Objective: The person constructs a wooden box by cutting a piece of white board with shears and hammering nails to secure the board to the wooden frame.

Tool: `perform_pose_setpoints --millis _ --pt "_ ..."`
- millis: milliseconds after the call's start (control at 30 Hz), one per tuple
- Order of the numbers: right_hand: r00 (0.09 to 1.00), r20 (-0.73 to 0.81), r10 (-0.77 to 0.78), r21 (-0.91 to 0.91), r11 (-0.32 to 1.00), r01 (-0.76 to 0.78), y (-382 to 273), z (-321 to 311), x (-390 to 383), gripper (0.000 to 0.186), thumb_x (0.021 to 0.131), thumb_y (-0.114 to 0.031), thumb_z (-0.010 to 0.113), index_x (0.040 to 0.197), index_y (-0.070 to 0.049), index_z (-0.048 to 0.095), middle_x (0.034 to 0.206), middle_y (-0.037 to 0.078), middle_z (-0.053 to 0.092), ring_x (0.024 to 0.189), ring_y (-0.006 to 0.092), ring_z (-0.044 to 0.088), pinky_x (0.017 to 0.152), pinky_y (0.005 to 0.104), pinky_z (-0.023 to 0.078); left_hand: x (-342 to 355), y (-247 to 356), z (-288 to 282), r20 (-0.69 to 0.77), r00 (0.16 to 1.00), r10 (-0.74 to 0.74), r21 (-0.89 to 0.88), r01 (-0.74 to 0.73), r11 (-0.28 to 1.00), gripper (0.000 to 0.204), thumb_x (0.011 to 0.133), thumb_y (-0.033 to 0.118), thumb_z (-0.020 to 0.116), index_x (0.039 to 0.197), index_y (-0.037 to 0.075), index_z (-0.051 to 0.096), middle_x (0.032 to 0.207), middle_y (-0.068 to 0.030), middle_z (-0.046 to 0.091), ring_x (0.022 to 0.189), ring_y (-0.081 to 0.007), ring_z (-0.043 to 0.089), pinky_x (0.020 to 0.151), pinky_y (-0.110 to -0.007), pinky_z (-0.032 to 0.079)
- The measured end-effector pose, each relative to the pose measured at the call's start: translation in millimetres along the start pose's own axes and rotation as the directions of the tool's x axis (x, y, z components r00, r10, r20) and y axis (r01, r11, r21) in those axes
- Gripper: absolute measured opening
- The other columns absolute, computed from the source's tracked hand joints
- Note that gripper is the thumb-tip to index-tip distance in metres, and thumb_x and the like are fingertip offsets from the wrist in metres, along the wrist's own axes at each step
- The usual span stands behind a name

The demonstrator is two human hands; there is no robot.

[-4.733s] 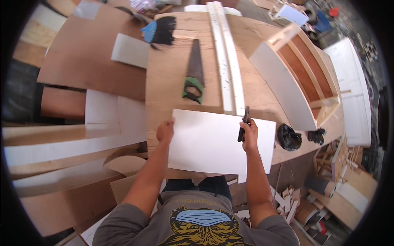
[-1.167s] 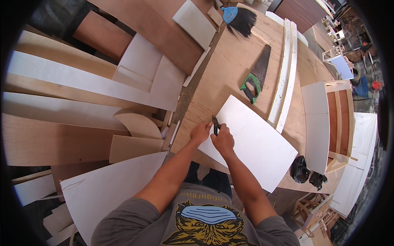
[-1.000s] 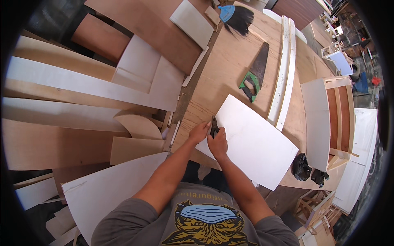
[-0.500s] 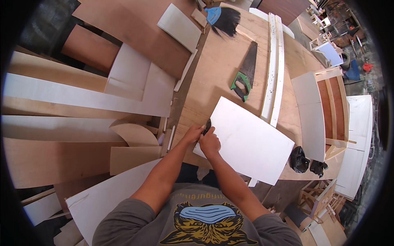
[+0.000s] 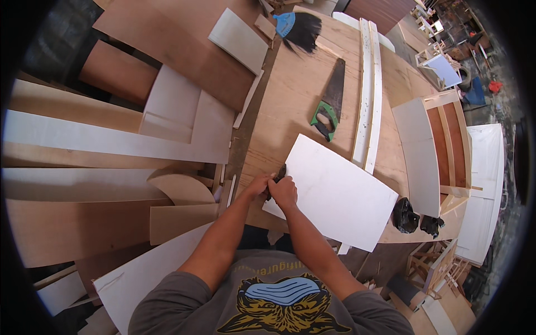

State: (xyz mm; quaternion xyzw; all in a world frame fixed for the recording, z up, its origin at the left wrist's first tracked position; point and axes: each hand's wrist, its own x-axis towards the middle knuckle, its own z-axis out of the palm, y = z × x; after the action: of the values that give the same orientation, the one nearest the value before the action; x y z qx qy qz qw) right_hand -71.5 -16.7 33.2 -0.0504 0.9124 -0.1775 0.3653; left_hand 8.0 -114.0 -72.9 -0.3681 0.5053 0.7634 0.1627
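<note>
A white rectangular board [image 5: 340, 192] lies at a slant on the wooden worktable, one corner reaching past the near edge. Along its left edge sits a small black hand tool [image 5: 281, 172], its exact kind mostly covered by fingers. My left hand [image 5: 259, 185] is closed around the tool from the left side, just off the board. From the right, my right hand [image 5: 284, 192] grips the same tool, resting over the board's left edge. Beyond the board, a handsaw [image 5: 329, 106] with a green and black handle lies flat on the table.
Long white strips [image 5: 367, 100] run along the worktable [image 5: 279, 111]. A brush with a blue head [image 5: 286, 25] lies at the far end. Black plastic bags [image 5: 406, 216] and a wooden frame panel [image 5: 446, 151] stand right. Stacked boards [image 5: 111, 184] crowd the left.
Both hands have shifted slightly along the board's left edge, and more of the black tool shows between them. The whole view has moved a little; the board looks unmoved on the table.
</note>
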Motion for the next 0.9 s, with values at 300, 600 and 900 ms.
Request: perform_pose_setpoints --millis 300,600,900 --pt "0.993 0.118 -0.016 0.096 0.995 0.004 2.6 -1.7 2.8 0.063 0.084 -0.042 0.067 0.119 0.01 0.055 0.11 0.032 0.069 0.107 0.0456 0.068 0.094 0.0497 0.055 -2.3 10.6 -10.0 0.092 0.99 -0.105 -0.043 0.109 0.993 0.035 0.101 0.047 0.061 0.093 0.013 0.067 0.071 0.0025 0.06 0.059 -0.0111 0.055 0.053 -0.03 0.044" --pt "0.975 0.203 -0.094 0.219 0.974 0.048 -18.4 -37.5 3.2 0.056 0.087 -0.034 0.065 0.11 0.015 0.051 0.079 0.025 0.07 0.051 0.0286 0.069 0.043 0.0365 0.056 -2.1 3.5 -18.3 0.103 0.987 -0.124 -0.078 0.132 0.988 0.027 0.097 0.032 0.061 0.114 0.013 0.07 0.092 0.0009 0.068 0.081 -0.0136 0.064 0.074 -0.035 0.052" --pt "0.971 0.218 -0.099 0.239 0.97 0.045 -15.1 -40.8 7.1 0.054 0.086 -0.032 0.064 0.11 0.015 0.052 0.078 0.024 0.07 0.051 0.0276 0.069 0.042 0.0363 0.056 -30.4 -20.6 -18.8 0.214 0.96 0.18 -0.188 -0.14 0.972 0.033 0.092 0.021 0.064 0.124 0.014 0.071 0.086 0.0074 0.063 0.073 -0.0068 0.055 0.064 -0.025 0.042"
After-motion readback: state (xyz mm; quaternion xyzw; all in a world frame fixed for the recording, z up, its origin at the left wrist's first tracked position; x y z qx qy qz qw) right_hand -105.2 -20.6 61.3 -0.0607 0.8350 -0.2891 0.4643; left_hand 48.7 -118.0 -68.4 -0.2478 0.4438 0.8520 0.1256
